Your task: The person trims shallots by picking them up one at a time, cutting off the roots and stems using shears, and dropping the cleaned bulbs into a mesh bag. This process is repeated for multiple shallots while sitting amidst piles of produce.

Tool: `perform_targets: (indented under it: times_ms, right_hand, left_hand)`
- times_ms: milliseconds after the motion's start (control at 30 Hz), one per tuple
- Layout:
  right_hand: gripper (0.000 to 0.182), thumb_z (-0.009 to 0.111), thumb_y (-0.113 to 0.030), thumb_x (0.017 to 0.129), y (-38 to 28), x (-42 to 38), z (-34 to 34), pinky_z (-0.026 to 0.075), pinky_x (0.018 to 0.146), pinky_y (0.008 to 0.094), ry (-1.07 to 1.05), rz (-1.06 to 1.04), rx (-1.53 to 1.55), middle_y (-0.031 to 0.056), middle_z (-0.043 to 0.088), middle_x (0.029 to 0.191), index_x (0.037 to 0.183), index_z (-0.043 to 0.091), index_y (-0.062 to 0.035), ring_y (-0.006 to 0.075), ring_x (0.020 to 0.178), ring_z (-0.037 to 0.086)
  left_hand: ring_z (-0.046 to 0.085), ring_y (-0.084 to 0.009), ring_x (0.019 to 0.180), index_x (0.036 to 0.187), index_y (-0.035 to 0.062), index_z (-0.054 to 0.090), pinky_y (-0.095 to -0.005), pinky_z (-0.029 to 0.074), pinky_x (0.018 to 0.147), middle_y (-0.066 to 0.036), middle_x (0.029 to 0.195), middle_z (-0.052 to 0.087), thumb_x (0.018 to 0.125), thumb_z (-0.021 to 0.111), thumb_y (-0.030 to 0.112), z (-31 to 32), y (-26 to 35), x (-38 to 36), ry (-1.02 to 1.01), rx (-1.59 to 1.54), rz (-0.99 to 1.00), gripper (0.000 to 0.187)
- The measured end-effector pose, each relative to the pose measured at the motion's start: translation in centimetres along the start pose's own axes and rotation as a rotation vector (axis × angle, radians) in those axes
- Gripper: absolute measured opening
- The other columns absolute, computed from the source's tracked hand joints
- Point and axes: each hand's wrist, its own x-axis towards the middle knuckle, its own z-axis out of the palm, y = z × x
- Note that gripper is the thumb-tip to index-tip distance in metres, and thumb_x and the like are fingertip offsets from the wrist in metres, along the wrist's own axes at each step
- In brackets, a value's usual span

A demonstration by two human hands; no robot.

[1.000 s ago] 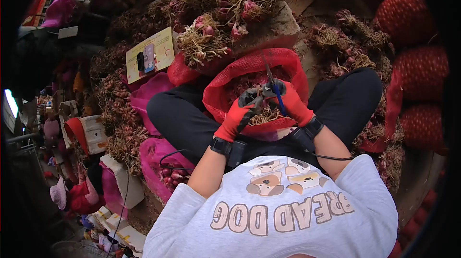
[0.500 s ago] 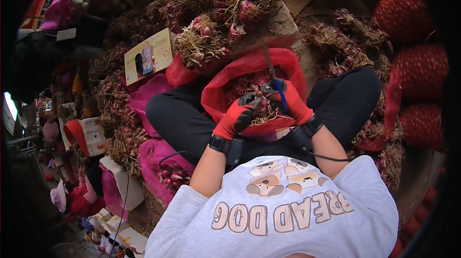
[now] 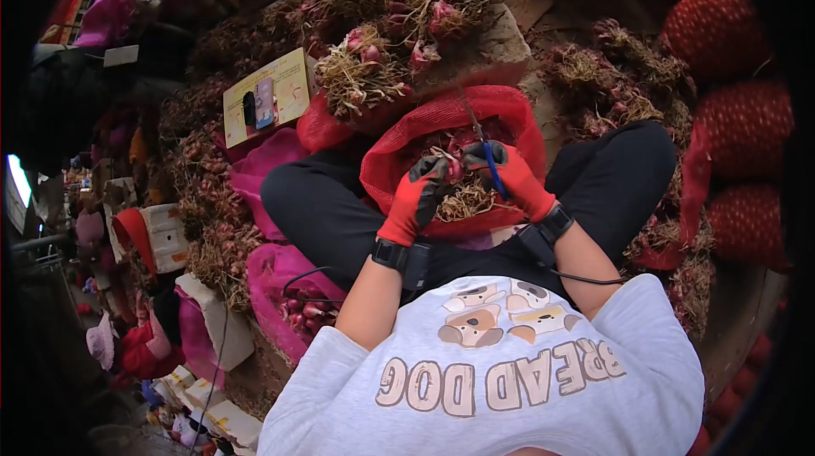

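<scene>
In red and black gloves, both my hands work over an open red mesh bag (image 3: 386, 163) between my crossed legs. My right hand (image 3: 516, 176) is closed on blue-handled scissors (image 3: 491, 169), whose blades point up and away over the bag. Closed in a pinch, my left hand (image 3: 418, 193) holds a bunch of shallots (image 3: 452, 166) at the scissors' left, close to my right fingers. Dry stalks (image 3: 465, 201) lie below the hands in the bag, with shallots further in. The exact grip on the bunch is partly hidden by the gloves.
Bundles of dried shallots (image 3: 365, 65) are heaped on a block (image 3: 484, 53) beyond the bag. A box (image 3: 289, 104) with a phone (image 3: 264, 101) stands left of it. A pink mesh bag (image 3: 276, 273) holds loose shallots. Full red sacks (image 3: 717, 27) stack at right.
My left hand has drawn slightly back and turned, and the bunch shows more openly between the hands. The scissors have tilted a little to the left.
</scene>
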Motion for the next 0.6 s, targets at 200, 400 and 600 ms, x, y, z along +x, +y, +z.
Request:
perform_targets:
  times_ms: [200, 400, 600]
  right_hand:
    - [0.032, 0.069, -0.006, 0.076, 0.4, 0.0, 1.1, 0.048, 0.07, 0.0235, -0.056, -0.041, -0.02, 0.0031, 0.064, 0.089, 0.107, 0.061, -0.0003, 0.0084, 0.078, 0.059]
    - [0.035, 0.066, -0.006, 0.076, 1.5, -0.1, 0.5, 0.048, 0.065, 0.023, -0.079, 0.091, 0.1, 0.0034, 0.063, 0.087, 0.109, 0.058, 0.0007, 0.008, 0.072, 0.058]
    - [0.038, 0.063, -0.008, 0.079, 1.3, -0.6, 0.4, 0.052, 0.058, 0.025, -0.072, 0.255, 0.489, 0.0076, 0.064, 0.087, 0.114, 0.054, 0.002, 0.0127, 0.066, 0.061]
  left_hand:
    - [0.058, -0.0105, 0.079, 0.104, 0.0036, 0.06, -0.0261, 0.051, 0.068, -0.002, 0.089, 0.06, 0.087, 0.058, 0.007, 0.0, -2.4, 1.0, -0.035, 0.057, 0.13, 0.018]
    - [0.06, -0.0134, 0.082, 0.111, 0.0025, 0.059, -0.0286, 0.052, 0.07, -0.004, 0.096, 0.062, 0.086, 0.057, 0.006, -0.4, -3.5, 1.1, -0.035, 0.125, -0.018, 0.026]
    - [0.059, -0.0162, 0.088, 0.117, 0.0021, 0.057, -0.0287, 0.05, 0.078, -0.008, 0.105, 0.061, 0.086, 0.056, 0.007, 0.4, -0.6, -0.3, -0.176, 0.571, 0.22, 0.032]
